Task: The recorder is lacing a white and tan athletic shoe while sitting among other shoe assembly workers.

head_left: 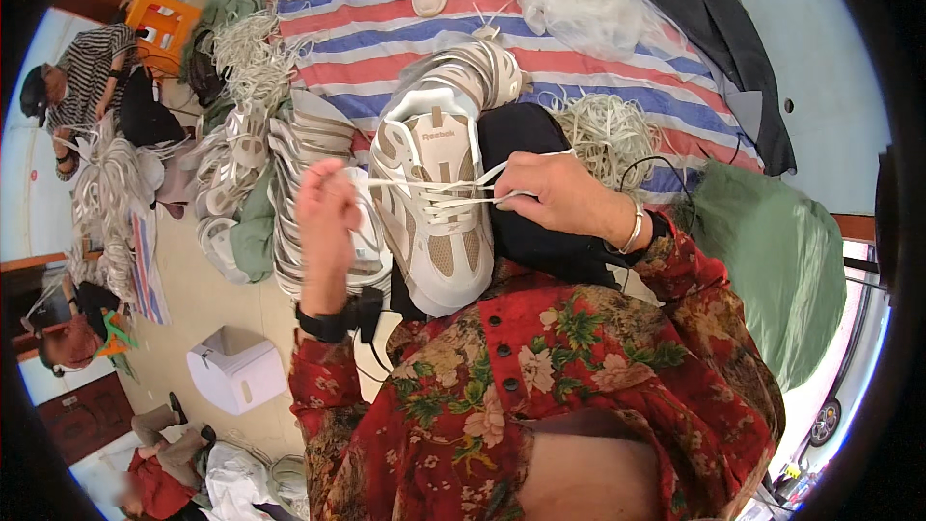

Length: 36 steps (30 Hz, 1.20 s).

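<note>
Hands (328, 222) (555, 195) pull white laces (439, 191) sideways across beige sneaker (434, 203).

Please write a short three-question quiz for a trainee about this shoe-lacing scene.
1. True or false: the beige-and-white mesh sneaker rests on the person's lap.
2. What do the left hand and right hand pull between them? A) white shoelace B) green cloth C) black cable
3. What lies left of the sneaker?

Key: 1 true; 2 A; 3 a row of stacked matching sneakers, beside the left hand.
</note>
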### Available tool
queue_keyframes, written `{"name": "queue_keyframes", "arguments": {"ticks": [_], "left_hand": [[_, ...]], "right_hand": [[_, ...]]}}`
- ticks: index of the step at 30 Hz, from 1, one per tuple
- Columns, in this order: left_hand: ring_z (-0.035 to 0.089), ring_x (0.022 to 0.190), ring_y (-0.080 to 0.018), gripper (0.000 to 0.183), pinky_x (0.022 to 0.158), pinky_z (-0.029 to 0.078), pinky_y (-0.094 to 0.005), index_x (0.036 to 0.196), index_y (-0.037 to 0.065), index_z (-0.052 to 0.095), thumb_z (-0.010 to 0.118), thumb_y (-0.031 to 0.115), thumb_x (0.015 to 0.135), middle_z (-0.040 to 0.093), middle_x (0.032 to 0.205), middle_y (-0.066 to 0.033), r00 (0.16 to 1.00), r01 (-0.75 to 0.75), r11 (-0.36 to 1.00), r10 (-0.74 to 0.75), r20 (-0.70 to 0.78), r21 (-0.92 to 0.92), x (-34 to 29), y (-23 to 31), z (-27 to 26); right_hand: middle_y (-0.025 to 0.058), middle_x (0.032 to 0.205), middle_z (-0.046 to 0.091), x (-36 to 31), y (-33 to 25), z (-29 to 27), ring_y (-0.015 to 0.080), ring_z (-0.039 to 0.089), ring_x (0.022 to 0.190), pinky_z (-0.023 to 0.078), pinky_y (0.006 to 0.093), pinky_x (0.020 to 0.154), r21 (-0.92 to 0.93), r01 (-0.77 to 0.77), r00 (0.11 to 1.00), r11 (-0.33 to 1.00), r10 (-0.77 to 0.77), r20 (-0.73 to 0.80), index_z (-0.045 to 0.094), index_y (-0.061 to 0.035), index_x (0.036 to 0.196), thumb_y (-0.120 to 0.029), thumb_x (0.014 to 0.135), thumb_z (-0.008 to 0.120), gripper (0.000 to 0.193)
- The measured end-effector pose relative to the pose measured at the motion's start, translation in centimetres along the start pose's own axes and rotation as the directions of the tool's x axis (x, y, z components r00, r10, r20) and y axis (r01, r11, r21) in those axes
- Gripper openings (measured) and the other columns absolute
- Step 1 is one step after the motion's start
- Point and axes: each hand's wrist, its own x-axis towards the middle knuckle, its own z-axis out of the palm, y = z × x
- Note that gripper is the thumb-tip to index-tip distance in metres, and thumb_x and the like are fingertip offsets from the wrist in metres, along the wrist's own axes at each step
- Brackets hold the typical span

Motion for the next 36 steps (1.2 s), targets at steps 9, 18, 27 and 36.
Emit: {"name": "queue_keyframes", "arguments": {"ticks": [9, 18, 27, 36], "left_hand": [[0.037, 0.051, -0.0053, 0.022, 0.046, 0.03, -0.022, 0.114, 0.006, 0.055, 0.061, 0.005, 0.093, 0.053, 0.072, -0.0011, 0.978, -0.166, 0.986, 0.165, -0.126, 0.0, 3.8, 5.0, -3.7], [0.038, 0.053, -0.0063, 0.025, 0.047, 0.031, -0.0227, 0.116, 0.005, 0.052, 0.061, 0.005, 0.093, 0.052, 0.071, -0.0013, 0.89, -0.338, 0.939, 0.296, -0.346, -0.066, 4.8, 6.4, -7.0], [0.034, 0.05, -0.0027, 0.014, 0.043, 0.027, -0.0195, 0.109, 0.006, 0.056, 0.056, 0.008, 0.096, 0.045, 0.069, 0.0039, 0.908, -0.245, 0.919, 0.329, -0.258, 0.309, 2.6, 3.7, -8.9], [0.038, 0.049, -0.0031, 0.013, 0.044, 0.029, -0.019, 0.109, 0.006, 0.057, 0.057, 0.011, 0.097, 0.051, 0.068, 0.0017, 0.963, -0.174, 0.93, 0.23, -0.143, 0.323, 0.6, 2.3, -6.8]], "right_hand": [[0.0085, 0.085, 0.055, 1.8, 0.7, 3.5, 0.0282, 0.063, 0.072, 0.053, 0.0381, 0.057, -0.245, 0.147, 0.97, 0.958, -0.188, -0.153, 0.055, -0.0068, 0.091, -0.009, 0.083, 0.061, 0.01], [0.0094, 0.076, 0.054, 0.6, 1.2, 3.5, 0.0295, 0.063, 0.066, 0.052, 0.0393, 0.055, -0.418, 0.198, 0.968, 0.887, -0.243, -0.056, 0.052, -0.0056, 0.084, -0.011, 0.082, 0.062, 0.011], [0.01, 0.09, 0.062, 1.1, 1.4, 2.0, 0.0301, 0.065, 0.084, 0.055, 0.0375, 0.064, -0.051, 0.003, 0.908, 0.999, -0.024, -0.417, 0.061, -0.0068, 0.102, -0.009, 0.091, 0.055, 0.012], [0.008, 0.087, 0.061, 1.7, 0.6, 3.6, 0.0283, 0.066, 0.078, 0.053, 0.0399, 0.059, -0.231, 0.116, 0.991, 0.966, -0.127, -0.03, 0.061, -0.0092, 0.099, -0.014, 0.083, 0.063, 0.016]]}}
